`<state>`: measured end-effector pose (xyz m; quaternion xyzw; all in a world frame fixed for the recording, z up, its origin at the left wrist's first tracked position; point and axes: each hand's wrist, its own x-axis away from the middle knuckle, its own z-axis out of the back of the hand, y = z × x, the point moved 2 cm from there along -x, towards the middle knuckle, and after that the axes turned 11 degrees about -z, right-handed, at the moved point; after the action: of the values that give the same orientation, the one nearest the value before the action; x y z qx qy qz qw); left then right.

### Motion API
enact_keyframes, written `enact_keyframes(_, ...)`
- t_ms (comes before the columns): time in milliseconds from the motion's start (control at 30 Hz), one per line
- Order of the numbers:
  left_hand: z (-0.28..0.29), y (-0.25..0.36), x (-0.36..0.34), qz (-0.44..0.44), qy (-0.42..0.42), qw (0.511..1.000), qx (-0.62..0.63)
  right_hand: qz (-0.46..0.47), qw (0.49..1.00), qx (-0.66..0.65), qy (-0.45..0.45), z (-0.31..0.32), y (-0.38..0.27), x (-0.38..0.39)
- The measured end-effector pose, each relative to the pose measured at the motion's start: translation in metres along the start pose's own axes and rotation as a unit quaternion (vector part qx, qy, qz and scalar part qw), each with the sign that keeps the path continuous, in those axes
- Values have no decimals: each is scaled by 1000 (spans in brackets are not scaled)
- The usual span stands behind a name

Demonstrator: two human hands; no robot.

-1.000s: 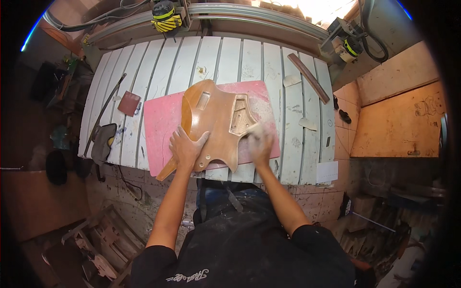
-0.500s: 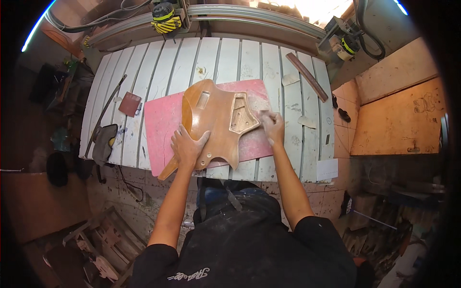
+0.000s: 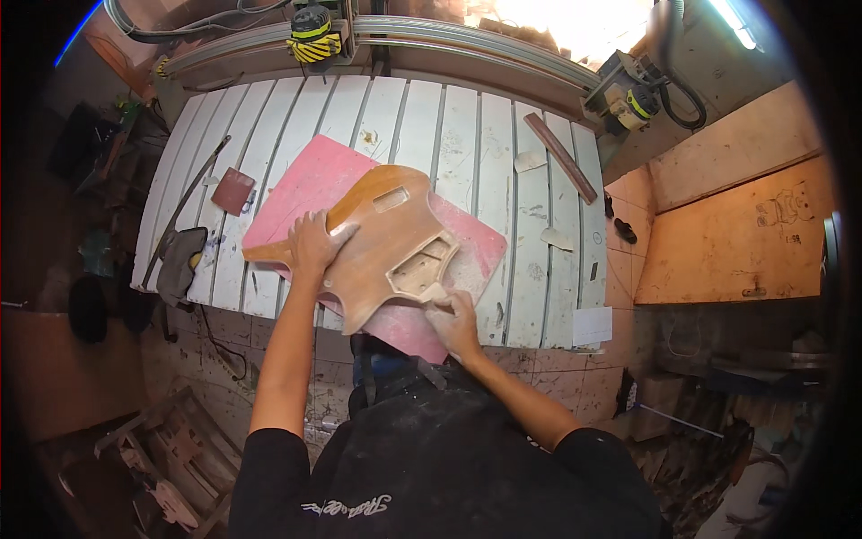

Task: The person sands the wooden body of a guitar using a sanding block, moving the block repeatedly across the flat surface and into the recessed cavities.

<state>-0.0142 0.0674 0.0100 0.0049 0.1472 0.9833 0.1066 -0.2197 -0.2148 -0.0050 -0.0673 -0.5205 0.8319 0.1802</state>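
A wooden electric guitar body [image 3: 369,260], brown with carved-out cavities, lies on a pink board [image 3: 310,171]. My left hand [image 3: 312,244] grips it near the long narrow end at left, thumb laid across the top face. At the near right edge, beside the larger cavity, my right hand [image 3: 457,325] is pinched against the wood. Between its fingers is a small pale piece, apparently folded sandpaper, mostly covered by the fingertips.
The white slatted table [image 3: 489,135] carries a red-brown sandpaper sheet [image 3: 234,191], a dark strip [image 3: 561,158], a grey cloth-like item [image 3: 182,267] and paper scraps. A metal rail [image 3: 476,43] with machine heads spans the back. An orange-brown wooden panel [image 3: 727,242] stands at right.
The guitar body and pink board have turned clockwise together. My left hand has moved up and left with the narrow end; my right hand has come nearer, along the body's edge.
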Motion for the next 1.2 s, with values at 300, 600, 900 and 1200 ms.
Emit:
enact_keyframes(300,-22,59,2,34,105,990,-86,-179,966,-172,-77,40,2,-97)
enact_keyframes(600,-11,42,-9,-53,62,996,-40,-215,948,-228,-61,3,25,-81)
enact_keyframes(900,-12,37,-19,-106,45,993,-30,199,964,158,-74,18,-18,-72)
enact_keyframes(1200,-13,35,-19,-86,35,995,-29,229,952,170,-111,14,-21,-82)
